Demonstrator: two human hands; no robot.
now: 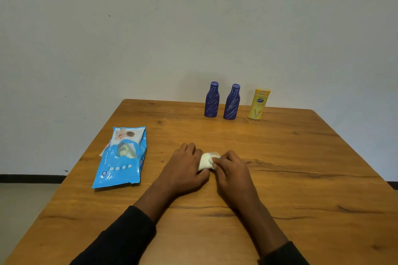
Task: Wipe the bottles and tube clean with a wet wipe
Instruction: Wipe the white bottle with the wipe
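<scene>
Gripped a pale tube [204, 163] in the left hand [185, 168]; pinched a wet wipe [212, 159] against it with the right hand [231, 170]. Stood well beyond the hands on the worktop [301, 168]: a blue bottle [212, 101], a second blue bottle [232, 103], a yellow bottle [258, 105] — label writing unreadable. Lay left of the hands — a blue wipes pack [122, 161].

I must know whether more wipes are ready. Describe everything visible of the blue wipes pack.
The wipes pack is a soft, glossy blue plastic pouch with a picture at its far end. Its flap is peeled open, showing a pale wipe inside. It lies flat on the wooden table, left of the left hand, untouched.
</scene>
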